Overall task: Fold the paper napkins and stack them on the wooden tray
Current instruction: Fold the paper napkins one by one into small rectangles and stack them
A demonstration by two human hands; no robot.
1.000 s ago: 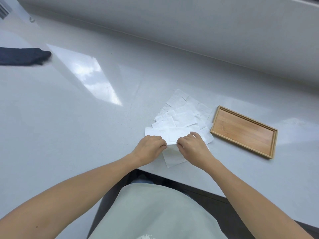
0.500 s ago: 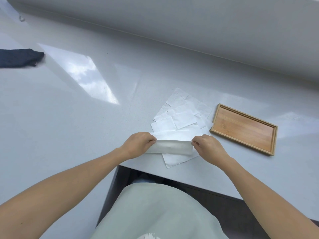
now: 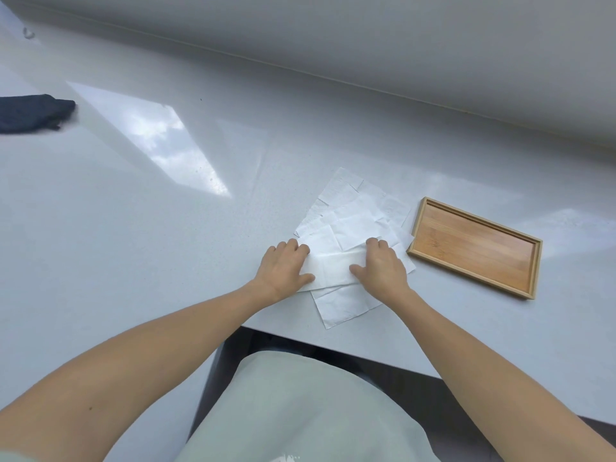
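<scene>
Head view looks down on a pale bench where both hands press flat on one paper napkin, folded into a band atop a loose spread of other napkins. The left hand lies palm-down on the band's left end, the right hand on its right end; the fingers of both are spread and laid out, pressing down and gripping nothing. This reads as the creasing step of a first fold — the paper is doubled over and being flattened. Just beside the pile, to the right, sits the wooden tray, bare inside, so no folded napkin has been stacked. One unfolded sheet pokes out from under the hands towards the bench edge. Next, I would guess, comes another fold or a lift across to the tray — either calls for pinching only the top napkin, since thin sheets beneath may drag along.
</scene>
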